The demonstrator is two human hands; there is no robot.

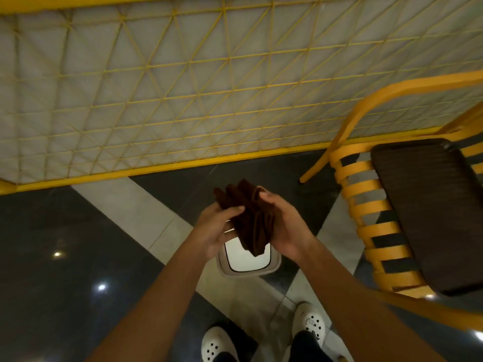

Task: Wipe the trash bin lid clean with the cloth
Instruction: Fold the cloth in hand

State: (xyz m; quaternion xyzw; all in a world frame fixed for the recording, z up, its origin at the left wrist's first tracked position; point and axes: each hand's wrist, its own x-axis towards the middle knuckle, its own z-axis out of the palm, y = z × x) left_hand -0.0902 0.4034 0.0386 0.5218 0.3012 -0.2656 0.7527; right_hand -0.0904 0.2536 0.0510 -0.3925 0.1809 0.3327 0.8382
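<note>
View from the head, looking down. A yellow wire-mesh fence panel fills the upper half of the frame. Below it lies a glossy floor of dark and pale stone tiles. A yellow slatted metal chair with a dark woven seat cushion stands at the right edge.

The white, rounded-rectangular plastic trash bin lid, set in a beige rim, sits on the floor just below frame centre. It faces straight up at the camera. Its upper part is hidden, so its long axis cannot be read.

The dark brown, bunched fabric cloth is held at frame centre, above the lid and apparently clear of it. Its long axis runs from upper left to lower right, and its loose tail hangs down toward the lid.

The left hand has its grip closed on the cloth's left side, thumb on top. The right hand grips the cloth's right edge, fingers curled round it. Two white perforated clogs appear at the bottom edge.

Progress, as judged: the cloth is in hand and seems to be being gathered. No contact with the lid is visible, so the wiping itself remains to be done.
</note>
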